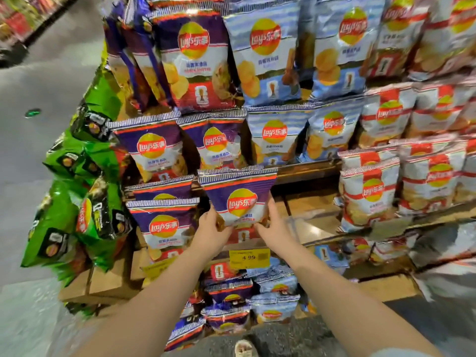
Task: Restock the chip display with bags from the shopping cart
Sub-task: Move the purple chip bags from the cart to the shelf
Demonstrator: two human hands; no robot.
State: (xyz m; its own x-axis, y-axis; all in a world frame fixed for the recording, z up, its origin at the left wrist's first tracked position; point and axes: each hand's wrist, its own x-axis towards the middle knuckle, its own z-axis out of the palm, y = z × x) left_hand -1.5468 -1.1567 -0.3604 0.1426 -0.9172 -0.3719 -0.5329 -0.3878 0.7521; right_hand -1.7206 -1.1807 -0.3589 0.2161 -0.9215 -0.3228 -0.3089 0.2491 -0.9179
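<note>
Both hands are holding one purple chip bag (238, 199) upright against the display, near the middle of the view. The left hand (210, 234) is gripping the bag's lower left edge, its fingers (206, 217) curling round that side, while the right hand (274, 228) is gripping the lower right edge, fingers (271, 206) pressed together along the bag's side. The bag is sitting just above the yellow price tag (249, 258), which is reading 4 99, on the wooden shelf (306, 173).

At nine o'clock from the held bag, more purple bags (163, 225) are standing in rows, touching one another. Toward twelve and one o'clock, light blue bags (278, 139) are filling the upper tiers. At three o'clock, red and white bags (371, 191) are crowding the right side. Far out at nine o'clock, green bags (64, 222) are hanging down the display's left end, beside the grey floor (31, 155). At six o'clock, below the price tag, purple and blue bags (231, 297) are lying piled together; whether a cart is holding them I cannot tell.
</note>
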